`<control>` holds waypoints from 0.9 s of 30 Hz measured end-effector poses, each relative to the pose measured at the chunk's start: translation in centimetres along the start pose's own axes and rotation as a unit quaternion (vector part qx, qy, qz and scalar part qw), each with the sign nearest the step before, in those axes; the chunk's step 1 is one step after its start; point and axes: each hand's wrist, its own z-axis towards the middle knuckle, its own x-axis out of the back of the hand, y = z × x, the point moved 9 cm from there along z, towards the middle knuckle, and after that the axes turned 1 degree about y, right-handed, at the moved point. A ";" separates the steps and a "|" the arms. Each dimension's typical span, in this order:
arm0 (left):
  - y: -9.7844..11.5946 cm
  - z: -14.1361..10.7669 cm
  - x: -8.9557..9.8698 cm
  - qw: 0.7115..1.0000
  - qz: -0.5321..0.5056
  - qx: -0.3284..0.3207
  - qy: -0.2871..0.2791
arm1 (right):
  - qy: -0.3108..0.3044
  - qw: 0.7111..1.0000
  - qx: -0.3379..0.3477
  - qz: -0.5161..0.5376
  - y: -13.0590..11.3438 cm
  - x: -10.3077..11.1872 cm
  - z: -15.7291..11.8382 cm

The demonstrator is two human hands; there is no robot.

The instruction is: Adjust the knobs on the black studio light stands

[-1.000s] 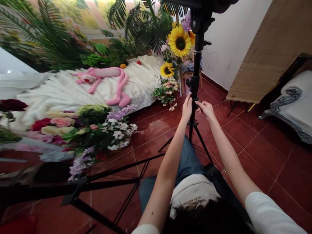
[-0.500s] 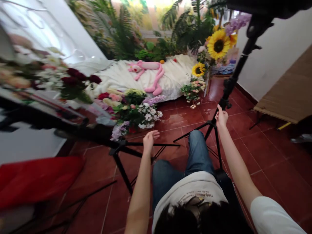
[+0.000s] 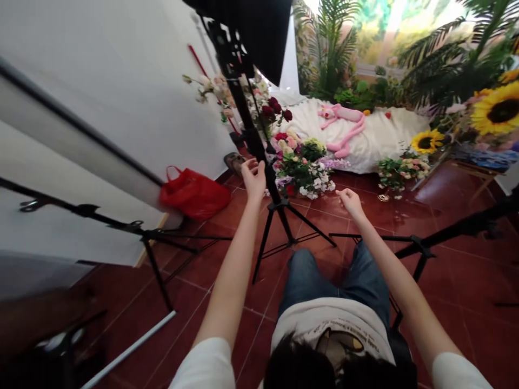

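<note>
My left hand [image 3: 254,179] is raised beside the black pole of a light stand [image 3: 279,202]. Its fingers are curved and apart, and I cannot tell whether they touch the pole. My right hand [image 3: 351,203] hangs in the air over the floor, right of that stand, with loosely bent fingers and nothing visible in them. Behind the hands are bunches of artificial flowers [image 3: 310,154]. Another black stand [image 3: 446,237] leans across the view to the right of my right forearm.
A red bag [image 3: 194,193] sits by the wall. On the left is another black stand [image 3: 150,235], with a white rod [image 3: 133,346] on the tiled floor [image 3: 194,302]. A pink plush toy [image 3: 346,121] lies on white cloth [image 3: 389,129]. Sunflowers [image 3: 498,111] stand at right.
My view has swung left. My right hand has let go of the right stand's pole and moved away from it. My left hand has come up beside the other stand's pole.
</note>
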 end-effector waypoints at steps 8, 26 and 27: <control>0.6 -0.3 -1.5 0.995 0.100 0.004 0.015 | -0.140 0.989 -0.015 -0.052 -0.8 -11.9 2.5; -0.9 0.3 -2.1 0.966 0.256 -0.025 0.039 | -0.151 0.981 -0.124 0.007 -4.8 -24.6 9.5; -1.1 0.3 -2.1 0.965 0.256 -0.028 0.045 | -0.164 0.977 -0.134 0.023 -4.7 -24.6 9.5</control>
